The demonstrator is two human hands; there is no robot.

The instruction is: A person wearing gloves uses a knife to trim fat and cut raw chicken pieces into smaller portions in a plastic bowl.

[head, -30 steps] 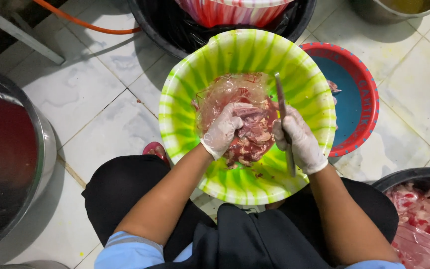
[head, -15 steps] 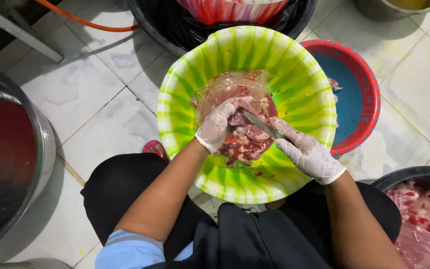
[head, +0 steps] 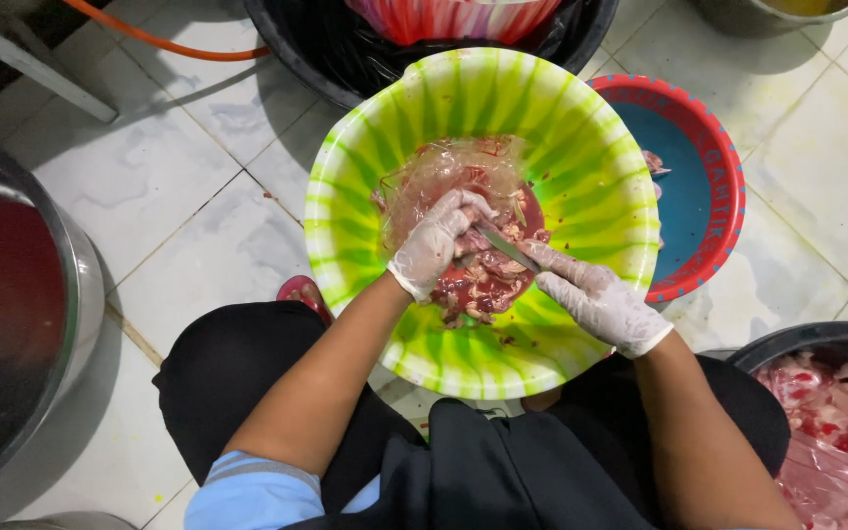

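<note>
Closest to me I see dark clothes over the lap and two bare arms reaching out. The right hand (head: 596, 299) wears a thin white glove and is closed around a knife (head: 503, 247), with one finger stretched along it. The blade points up and left into the raw meat (head: 478, 280). The left hand (head: 434, 240) (gloved too) is curled over the meat and pinches a bit of it right by the blade. The meat lies in the middle of a big green and yellow striped bowl (head: 561, 137), partly on a clear plastic bag (head: 439, 172) in the bowl's bottom. The bowl sits on the white tile floor (head: 149, 177). At my right, a dark tub (head: 817, 344) holds more pink meat. At my left is a big metal basin (head: 71, 285). Just behind the green bowl, touching its right side, is a red bowl with a blue inside (head: 709, 167). Farther off is a black tub (head: 326, 49) and an orange hose (head: 169, 44).
</note>
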